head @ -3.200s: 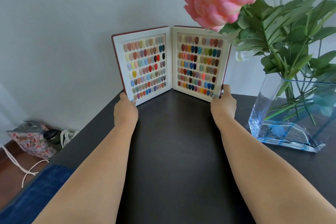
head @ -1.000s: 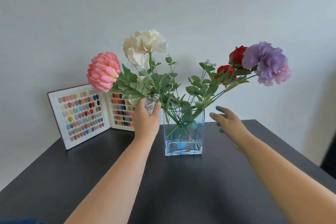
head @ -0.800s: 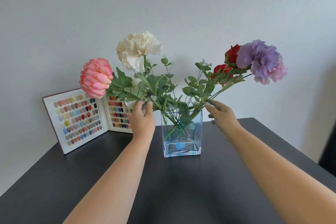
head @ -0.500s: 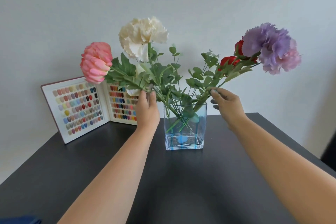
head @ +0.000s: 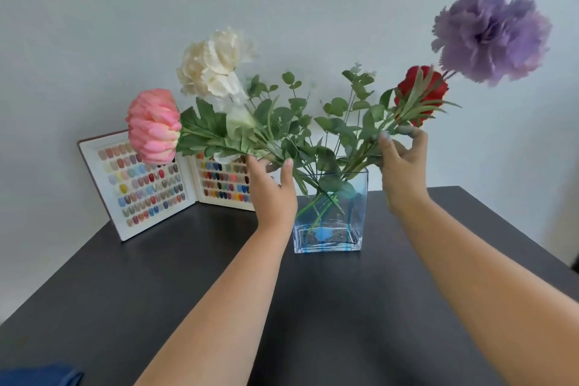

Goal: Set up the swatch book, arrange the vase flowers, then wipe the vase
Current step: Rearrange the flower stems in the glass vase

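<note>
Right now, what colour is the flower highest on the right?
Purple flower, clearest in the head view.

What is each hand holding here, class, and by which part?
Left hand: pink flower, by its leafy stem above the vase rim. Right hand: red flower, by its stem below the bloom.

Pink flower (head: 153,125), cream flower (head: 214,64), red flower (head: 421,92) and purple flower (head: 490,34) over green leaves (head: 294,122). Clear blue-tinted vase (head: 329,213) on a black table (head: 313,307). The white-paged swatch book (head: 141,185) shows rows of multicoloured chips on 2 pages.
</note>
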Available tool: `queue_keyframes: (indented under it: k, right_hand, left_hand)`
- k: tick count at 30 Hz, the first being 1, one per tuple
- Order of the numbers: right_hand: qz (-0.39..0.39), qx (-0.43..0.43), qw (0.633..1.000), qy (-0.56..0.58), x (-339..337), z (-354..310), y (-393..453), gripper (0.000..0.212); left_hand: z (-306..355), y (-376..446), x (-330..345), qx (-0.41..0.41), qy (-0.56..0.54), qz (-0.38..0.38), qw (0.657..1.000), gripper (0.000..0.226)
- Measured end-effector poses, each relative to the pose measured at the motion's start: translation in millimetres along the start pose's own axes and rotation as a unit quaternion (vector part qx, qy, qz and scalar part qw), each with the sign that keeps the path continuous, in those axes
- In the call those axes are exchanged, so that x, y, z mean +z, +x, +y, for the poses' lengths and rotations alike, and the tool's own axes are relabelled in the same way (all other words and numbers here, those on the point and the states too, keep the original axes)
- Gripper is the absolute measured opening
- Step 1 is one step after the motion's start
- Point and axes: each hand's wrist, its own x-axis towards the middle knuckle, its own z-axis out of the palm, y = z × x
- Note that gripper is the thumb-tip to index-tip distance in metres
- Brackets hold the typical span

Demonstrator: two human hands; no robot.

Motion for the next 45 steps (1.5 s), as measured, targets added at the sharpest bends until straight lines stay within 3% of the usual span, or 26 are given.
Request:
queue_keyframes:
  k: [3, 6, 9, 14, 21, 24, 33, 41, 45]
  right_hand:
    - [-0.008, -0.007, 1.000, 0.013, 2, 3, -5, 0.020]
    - [-0.023, -0.039, 0.998, -0.050, 5, -2, -3, 0.029]
    - [-0.044, -0.045, 0.992, -0.108, 9, -8, 7, 0.028]
    - [-0.065, -0.039, 0.974, -0.212, 22, -15, 29, 0.025]
    - [-0.082, 0.001, 0.958, -0.275, 40, -27, 47, 0.020]
    - [-0.099, 0.029, 0.956, -0.273, 43, -26, 51, 0.021]
    - [-0.135, 0.072, 0.928, -0.340, 37, -3, 41, 0.015]
    - [-0.109, -0.001, 0.915, -0.389, 40, -4, 30, 0.017]
    - [-0.079, -0.029, 0.915, -0.393, 44, -10, 30, 0.018]
  left_hand:
    - [-3, 7, 0, 0.010, 0.019, 0.001, 1.000, 0.040]
    - [0, 19, -4, 0.030, 0.041, -0.014, 0.999, 0.046]
    - [10, 35, -5, 0.089, 0.081, -0.031, 0.992, 0.037]
    - [29, 58, -3, 0.157, 0.185, -0.128, 0.962, 0.043]
    - [35, 72, 2, 0.095, 0.211, -0.213, 0.949, 0.044]
    - [29, 66, 1, 0.099, 0.203, -0.233, 0.946, 0.021]
    - [15, 52, -8, 0.149, 0.201, -0.181, 0.951, 0.025]
    - [13, 45, -11, 0.087, 0.117, -0.098, 0.984, 0.032]
    - [23, 45, -8, 0.080, 0.114, -0.098, 0.985, 0.033]
